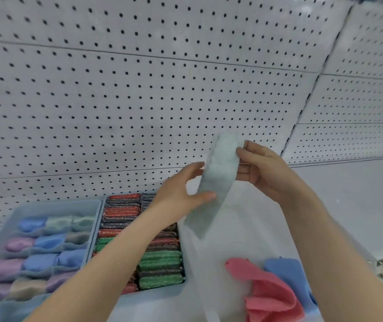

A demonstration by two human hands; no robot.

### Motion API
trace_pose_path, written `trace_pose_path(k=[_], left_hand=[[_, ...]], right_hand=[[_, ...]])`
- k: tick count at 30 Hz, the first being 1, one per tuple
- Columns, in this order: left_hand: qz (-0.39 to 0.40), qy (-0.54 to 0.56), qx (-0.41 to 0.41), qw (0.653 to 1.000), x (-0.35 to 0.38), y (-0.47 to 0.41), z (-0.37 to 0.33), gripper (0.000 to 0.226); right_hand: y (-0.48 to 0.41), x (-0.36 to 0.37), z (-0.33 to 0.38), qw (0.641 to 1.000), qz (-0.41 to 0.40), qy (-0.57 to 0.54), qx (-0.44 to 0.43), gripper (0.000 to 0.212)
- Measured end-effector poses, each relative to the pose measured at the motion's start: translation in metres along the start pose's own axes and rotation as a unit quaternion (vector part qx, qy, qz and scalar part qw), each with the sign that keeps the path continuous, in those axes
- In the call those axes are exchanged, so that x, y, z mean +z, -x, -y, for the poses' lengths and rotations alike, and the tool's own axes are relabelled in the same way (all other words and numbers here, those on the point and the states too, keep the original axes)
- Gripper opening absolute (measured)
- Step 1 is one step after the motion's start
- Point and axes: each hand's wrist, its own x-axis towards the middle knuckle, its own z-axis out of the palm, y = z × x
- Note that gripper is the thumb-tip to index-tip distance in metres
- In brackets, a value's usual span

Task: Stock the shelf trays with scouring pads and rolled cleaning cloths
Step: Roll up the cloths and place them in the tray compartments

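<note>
Two trays [53, 202] look mostly filled, scouring pads [160, 263] in one, rolled cloths [46, 241] in the other, while a pale green cloth [218, 173] is pinched up over the shelf [244, 231] by the left hand [181, 194] and right hand [262, 169], and a pink cloth [269, 293] and blue cloth [285, 273] are left unrolled.

Cloth tray [58, 203] left of pad tray [160, 291]; loose cloths [271, 296] right, pegboard [139, 89] behind.

Shelf [348, 205]: two trays [94, 206], apparently two loose cloths [269, 291].
</note>
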Motion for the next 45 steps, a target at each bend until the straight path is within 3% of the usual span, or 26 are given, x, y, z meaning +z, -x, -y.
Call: trace_pose_path(k=[4, 7, 9, 11, 13, 17, 20, 23, 26, 28, 31, 34, 38, 40, 43, 45], left_hand=[[0.009, 0.177, -0.023, 0.984, -0.020, 0.001, -0.010, 0.019], [-0.032, 0.231, -0.035, 0.972, -0.027, 0.006, -0.006, 0.012], [-0.052, 0.247, -0.054, 0.966, -0.031, 0.009, 0.000, 0.014], [-0.058, 0.243, -0.078, 0.965, -0.034, 0.012, 0.009, 0.016], [-0.051, 0.240, -0.099, 0.964, -0.038, 0.015, 0.017, 0.015], [-0.071, 0.264, -0.084, 0.958, -0.045, 0.018, 0.021, 0.019], [-0.114, 0.271, -0.039, 0.955, -0.051, 0.016, 0.013, 0.025], [-0.131, 0.294, -0.011, 0.947, -0.056, 0.015, 0.010, 0.041], [-0.092, 0.344, -0.035, 0.934, -0.055, 0.017, 0.010, 0.018], [-0.031, 0.373, -0.079, 0.924, -0.054, 0.021, 0.013, 0.024], [0.030, 0.311, -0.084, 0.946, -0.048, 0.028, 0.020, 0.029], [0.019, 0.321, -0.102, 0.942, -0.044, 0.031, 0.023, 0.028], [0.042, 0.366, -0.134, 0.920, -0.046, 0.032, 0.024, 0.037], [0.041, 0.363, -0.134, 0.921, -0.046, 0.033, 0.025, 0.039], [-0.004, 0.377, -0.132, 0.917, -0.048, 0.034, 0.027, 0.035], [-0.032, 0.396, -0.132, 0.908, -0.054, 0.033, 0.027, 0.034]], right_hand=[[-0.002, 0.025, 0.022, 0.999, -0.010, -0.030, -0.020, 0.023], [0.000, 0.042, 0.009, 0.999, -0.019, -0.004, 0.043, 0.045], [0.007, 0.055, -0.017, 0.994, 0.024, 0.032, 0.102, 0.052], [0.013, 0.066, -0.039, 0.992, 0.042, 0.040, 0.116, 0.038], [0.012, 0.071, -0.052, 0.995, 0.022, 0.029, 0.096, 0.026], [0.005, 0.080, -0.054, 0.999, -0.015, 0.028, 0.009, 0.025], [0.000, 0.088, -0.046, 0.996, -0.037, 0.036, -0.078, 0.036], [-0.004, 0.090, -0.041, 0.991, -0.036, 0.063, -0.113, 0.057], [-0.007, 0.091, -0.042, 0.985, -0.051, 0.090, -0.135, 0.055], [-0.009, 0.092, -0.043, 0.982, -0.070, 0.092, -0.148, 0.050], [-0.011, 0.090, -0.044, 0.979, -0.094, 0.087, -0.156, 0.047], [-0.011, 0.087, -0.046, 0.976, -0.091, 0.095, -0.171, 0.048], [-0.005, 0.086, -0.053, 0.980, -0.023, 0.106, -0.168, 0.050], [-0.001, 0.084, -0.056, 0.968, -0.004, 0.174, -0.183, 0.049], [0.006, 0.083, -0.063, 0.903, 0.024, 0.351, -0.247, 0.054], [0.013, 0.087, -0.066, 0.878, 0.040, 0.385, -0.282, 0.053]])
